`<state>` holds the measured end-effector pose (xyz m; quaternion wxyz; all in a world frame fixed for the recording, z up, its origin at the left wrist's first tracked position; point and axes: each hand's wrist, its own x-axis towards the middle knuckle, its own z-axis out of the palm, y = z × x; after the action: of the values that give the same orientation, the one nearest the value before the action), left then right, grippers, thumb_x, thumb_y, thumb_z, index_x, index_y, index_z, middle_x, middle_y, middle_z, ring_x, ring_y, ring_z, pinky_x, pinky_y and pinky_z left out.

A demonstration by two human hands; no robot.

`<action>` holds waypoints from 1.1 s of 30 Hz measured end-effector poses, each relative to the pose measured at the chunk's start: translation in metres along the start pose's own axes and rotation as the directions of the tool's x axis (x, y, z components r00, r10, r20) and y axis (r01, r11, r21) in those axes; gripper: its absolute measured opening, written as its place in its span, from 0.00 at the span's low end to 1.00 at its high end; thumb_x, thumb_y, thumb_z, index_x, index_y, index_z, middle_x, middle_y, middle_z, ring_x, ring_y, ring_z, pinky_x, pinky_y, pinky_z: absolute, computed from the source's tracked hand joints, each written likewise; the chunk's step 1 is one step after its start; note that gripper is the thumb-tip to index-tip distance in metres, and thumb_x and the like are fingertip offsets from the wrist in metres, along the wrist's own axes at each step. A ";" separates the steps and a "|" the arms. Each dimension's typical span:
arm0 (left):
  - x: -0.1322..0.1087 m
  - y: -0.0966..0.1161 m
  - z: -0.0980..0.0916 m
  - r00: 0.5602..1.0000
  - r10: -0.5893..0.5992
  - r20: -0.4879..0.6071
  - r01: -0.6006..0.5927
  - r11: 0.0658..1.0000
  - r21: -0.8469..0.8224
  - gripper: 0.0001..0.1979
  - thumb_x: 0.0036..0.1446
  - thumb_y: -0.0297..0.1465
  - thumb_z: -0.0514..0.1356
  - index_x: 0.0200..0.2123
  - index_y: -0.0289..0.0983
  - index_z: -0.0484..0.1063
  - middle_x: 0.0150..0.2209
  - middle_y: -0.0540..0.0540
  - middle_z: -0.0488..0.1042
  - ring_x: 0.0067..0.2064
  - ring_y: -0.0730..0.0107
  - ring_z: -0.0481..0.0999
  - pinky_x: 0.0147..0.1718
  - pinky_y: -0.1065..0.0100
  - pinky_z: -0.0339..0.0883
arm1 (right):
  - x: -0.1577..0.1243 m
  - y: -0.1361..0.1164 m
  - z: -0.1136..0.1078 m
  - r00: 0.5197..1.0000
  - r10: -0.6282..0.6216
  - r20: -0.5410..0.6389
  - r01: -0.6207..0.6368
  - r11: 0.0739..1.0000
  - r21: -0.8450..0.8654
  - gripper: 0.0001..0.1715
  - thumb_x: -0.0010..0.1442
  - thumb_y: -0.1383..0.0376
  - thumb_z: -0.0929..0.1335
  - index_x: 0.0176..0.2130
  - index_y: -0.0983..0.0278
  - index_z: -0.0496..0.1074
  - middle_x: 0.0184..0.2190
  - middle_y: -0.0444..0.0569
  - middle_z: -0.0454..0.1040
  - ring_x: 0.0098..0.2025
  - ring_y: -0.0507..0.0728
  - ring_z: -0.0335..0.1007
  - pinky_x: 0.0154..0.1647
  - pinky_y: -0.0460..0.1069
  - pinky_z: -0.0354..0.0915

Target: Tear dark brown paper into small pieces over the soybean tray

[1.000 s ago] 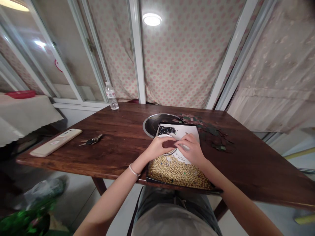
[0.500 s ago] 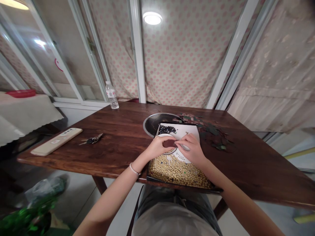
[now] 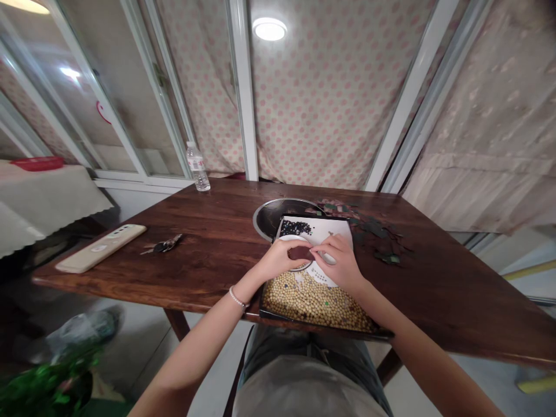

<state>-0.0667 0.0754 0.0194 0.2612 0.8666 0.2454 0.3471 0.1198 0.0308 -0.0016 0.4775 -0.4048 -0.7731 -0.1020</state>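
Over a black-edged tray (image 3: pixel 350 225) with a white lining, my left hand (image 3: pixel 278 258) holds a small dark brown flat piece (image 3: pixel 300 253) between thumb and fingers. My right hand (image 3: pixel 339 258) has its thumb and fingertips pinched together at the piece's right edge; anything tiny between them is too small to make out. Below the left hand is a white round dish (image 3: pixel 292 238), partly covered. Pale yellow round beads (image 3: pixel 313 304) fill the near part of the tray. A pile of black beads (image 3: pixel 296 228) lies in its far left corner.
Behind the tray is a round dark plate (image 3: pixel 266 219) with a light rim. Scattered green and brown scraps (image 3: pixel 377 231) lie to the right. On the left are keys (image 3: pixel 163 246), a power strip (image 3: pixel 102 249) and a water bottle (image 3: pixel 198 168).
Both hands stay at the brown piece over the tray, with only slight finger movement. Nothing else on the table has visibly moved.
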 end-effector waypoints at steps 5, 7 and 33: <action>0.000 -0.002 0.001 1.000 0.022 -0.005 -0.022 1.000 0.021 0.16 0.49 0.32 0.64 0.43 0.37 0.73 0.41 0.45 0.78 0.42 0.66 0.76 0.44 0.64 0.67 | 0.001 0.000 0.001 1.000 0.004 -0.005 -0.004 1.000 -0.012 0.05 0.56 0.69 0.67 0.32 0.60 0.73 0.25 0.46 0.69 0.32 0.56 0.62 0.35 0.51 0.62; 0.000 -0.003 0.001 0.999 0.028 -0.015 -0.027 0.999 0.035 0.16 0.49 0.32 0.64 0.43 0.37 0.73 0.41 0.45 0.78 0.42 0.66 0.76 0.44 0.64 0.68 | 0.001 0.000 0.002 1.000 0.007 -0.013 -0.008 1.000 -0.018 0.05 0.56 0.70 0.67 0.31 0.61 0.73 0.25 0.46 0.68 0.32 0.56 0.62 0.36 0.51 0.62; 0.001 -0.002 0.002 0.998 0.023 -0.053 -0.029 0.994 -0.109 0.16 0.47 0.31 0.66 0.42 0.36 0.74 0.41 0.43 0.78 0.43 0.64 0.76 0.47 0.62 0.66 | 0.004 -0.001 0.003 0.996 -0.086 -0.007 0.086 0.994 -0.072 0.05 0.58 0.69 0.65 0.31 0.61 0.70 0.24 0.46 0.67 0.31 0.56 0.61 0.35 0.51 0.61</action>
<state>-0.0653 0.0769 0.0173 0.2976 0.8447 0.2214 0.3858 0.1161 0.0334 0.0004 0.4617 -0.3875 -0.7832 -0.1522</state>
